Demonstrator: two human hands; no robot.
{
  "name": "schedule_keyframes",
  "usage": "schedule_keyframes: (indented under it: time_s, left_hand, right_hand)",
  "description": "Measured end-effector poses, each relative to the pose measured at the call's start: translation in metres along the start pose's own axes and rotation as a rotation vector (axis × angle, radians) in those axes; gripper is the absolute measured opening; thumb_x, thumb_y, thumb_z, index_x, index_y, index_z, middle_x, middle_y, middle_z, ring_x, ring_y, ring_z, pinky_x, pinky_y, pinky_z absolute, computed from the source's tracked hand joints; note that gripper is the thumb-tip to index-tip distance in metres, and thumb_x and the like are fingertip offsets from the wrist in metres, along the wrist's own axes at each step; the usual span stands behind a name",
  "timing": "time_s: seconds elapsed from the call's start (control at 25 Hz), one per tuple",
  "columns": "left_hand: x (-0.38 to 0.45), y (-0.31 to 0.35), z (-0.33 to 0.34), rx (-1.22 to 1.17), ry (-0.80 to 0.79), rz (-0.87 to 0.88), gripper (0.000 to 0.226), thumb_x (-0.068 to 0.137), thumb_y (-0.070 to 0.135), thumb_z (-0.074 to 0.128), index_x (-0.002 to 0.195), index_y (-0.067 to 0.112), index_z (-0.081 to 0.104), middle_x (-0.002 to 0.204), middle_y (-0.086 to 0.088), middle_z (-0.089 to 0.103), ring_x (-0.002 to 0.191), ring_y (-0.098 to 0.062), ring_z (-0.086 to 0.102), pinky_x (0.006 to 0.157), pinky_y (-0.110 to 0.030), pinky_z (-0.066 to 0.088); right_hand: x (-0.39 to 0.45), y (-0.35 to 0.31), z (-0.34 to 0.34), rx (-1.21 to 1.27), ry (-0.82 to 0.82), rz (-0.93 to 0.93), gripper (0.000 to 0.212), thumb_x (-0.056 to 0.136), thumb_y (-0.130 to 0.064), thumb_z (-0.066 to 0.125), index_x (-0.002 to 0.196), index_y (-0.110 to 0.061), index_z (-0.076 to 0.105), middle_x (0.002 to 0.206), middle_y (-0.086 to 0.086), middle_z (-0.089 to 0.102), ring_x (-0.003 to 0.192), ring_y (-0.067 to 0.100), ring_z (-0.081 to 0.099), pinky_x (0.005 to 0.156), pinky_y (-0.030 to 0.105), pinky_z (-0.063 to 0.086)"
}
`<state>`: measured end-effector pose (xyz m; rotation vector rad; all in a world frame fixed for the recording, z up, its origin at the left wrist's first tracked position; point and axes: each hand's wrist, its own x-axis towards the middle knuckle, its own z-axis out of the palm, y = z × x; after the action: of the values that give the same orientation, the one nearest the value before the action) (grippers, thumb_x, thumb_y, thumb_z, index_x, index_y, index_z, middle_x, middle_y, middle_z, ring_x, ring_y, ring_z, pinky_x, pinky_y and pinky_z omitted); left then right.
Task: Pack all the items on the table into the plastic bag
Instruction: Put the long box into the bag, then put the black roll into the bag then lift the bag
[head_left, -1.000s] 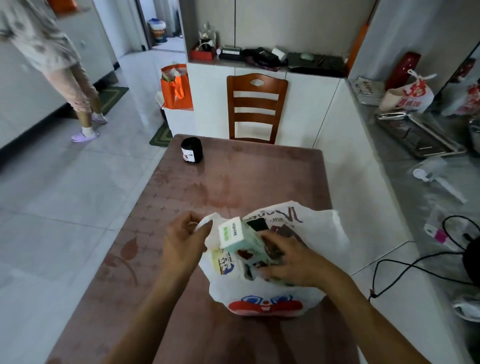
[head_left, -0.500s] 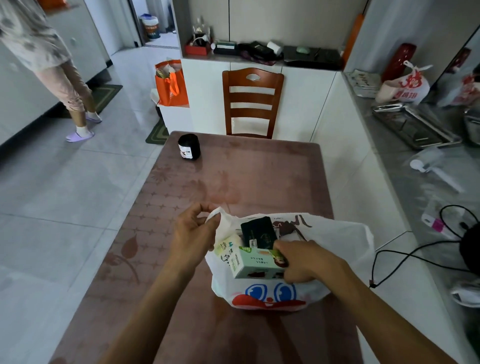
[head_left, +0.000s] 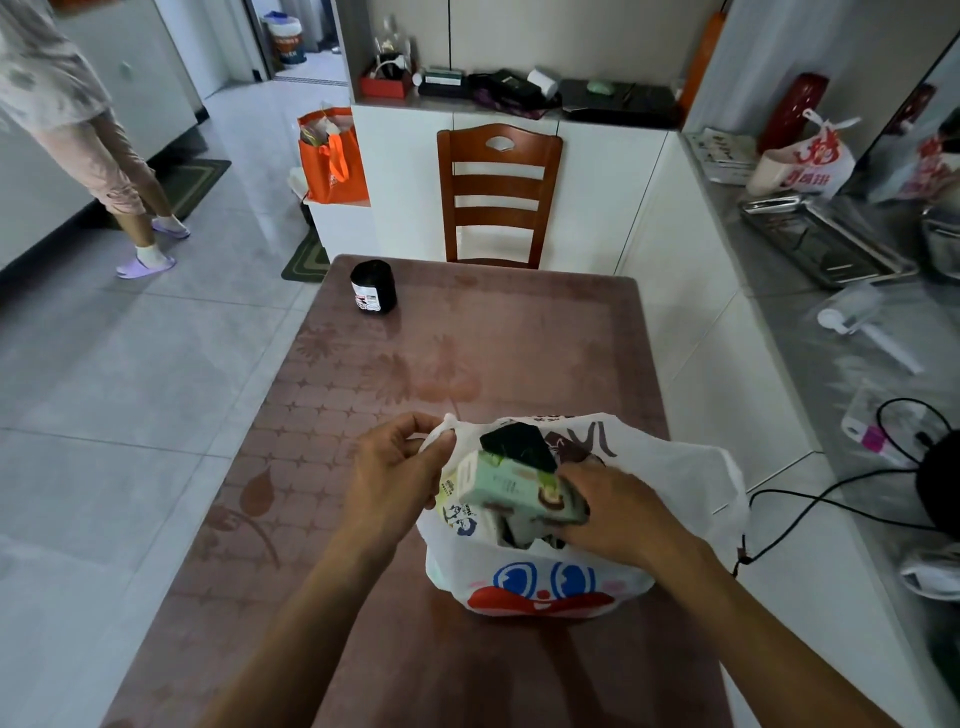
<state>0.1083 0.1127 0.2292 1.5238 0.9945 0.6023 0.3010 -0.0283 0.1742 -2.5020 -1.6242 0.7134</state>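
- Your left hand (head_left: 392, 470) pinches the near-left edge of the plastic bag (head_left: 675, 483) at its handle, holding the mouth open.
- Your right hand (head_left: 610, 512) grips the pale green box (head_left: 511, 486), fingers curled round its right end. The box lies tilted across the bag mouth, partly inside and not yet released.
- A black flat item (head_left: 519, 447) already sits in the bag behind the box, its upper end protruding from the opening. Other printed packaging shows below the box; it cannot be identified.
- The bag rests on the near part of the table (head_left: 519, 338), printed face toward you, bulging with contents.
- Completed, as judged from the view: most of the packing. The bag holds several items.
- In progress: seating the green box. It appears to need pushing down past the black item before you let go.
- Remaining: the black roll (head_left: 373, 287) with the white label stands upright at the far-left corner of the table, well apart from the bag. It is the only loose item visible on the tabletop.
- Estimate: one item to seat, one to fetch.
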Motion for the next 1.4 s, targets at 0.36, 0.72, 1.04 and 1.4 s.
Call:
schedule_keyframes:
  time_s: [0.36, 0.72, 1.04, 1.4]
  left_hand:
    - [0.009, -0.004, 0.001, 0.005, 0.000, 0.019, 0.008, 0.092, 0.017, 0.062, 0.087, 0.012, 0.068, 0.046, -0.001, 0.054, 0.044, -0.013, 0.049, 0.049, -0.033, 0.050]
    - [0.024, -0.001, 0.000, -0.004, 0.061, -0.003, 0.017, 0.094, 0.021, 0.058, 0.084, 0.011, 0.067, 0.058, -0.004, 0.063, 0.049, -0.013, 0.057, 0.053, -0.029, 0.052]
    - [0.145, -0.065, -0.050, 0.346, 0.138, -0.055, 0.031, 0.092, 0.034, 0.059, 0.120, 0.023, 0.058, 0.113, 0.003, 0.061, 0.098, -0.017, 0.061, 0.073, -0.024, 0.048]
    - [0.319, -0.232, -0.074, 0.962, -0.009, -0.112, 0.080, 0.089, 0.056, 0.050, 0.153, 0.033, 0.009, 0.163, -0.009, 0.010, 0.148, -0.034, 0.013, 0.115, -0.057, 0.013]
  right_hand:
    - [-0.007, -0.011, 0.037, -0.007, 0.031, -0.047, 0.054, 0.093, -0.041, 0.053, 0.142, -0.032, 0.035, 0.146, -0.006, 0.045, 0.134, 0.021, 0.040, 0.104, 0.041, 0.042]
    - [0.006, -0.027, 0.008, 0.153, 0.158, -0.127, 0.022, 0.096, -0.032, 0.052, 0.110, -0.024, 0.067, 0.115, -0.007, 0.066, 0.096, 0.008, 0.062, 0.083, 0.022, 0.052]
    - [0.114, -0.095, -0.084, 0.282, 0.463, -0.295, 0.021, 0.090, -0.025, 0.058, 0.110, -0.020, 0.064, 0.121, -0.007, 0.062, 0.105, 0.015, 0.059, 0.086, 0.031, 0.051]
    - [0.346, -0.133, -0.036, -0.024, 0.091, -0.182, 0.059, 0.089, -0.039, 0.058, 0.141, -0.022, 0.038, 0.146, -0.002, 0.038, 0.124, 0.025, 0.046, 0.095, 0.041, 0.046]
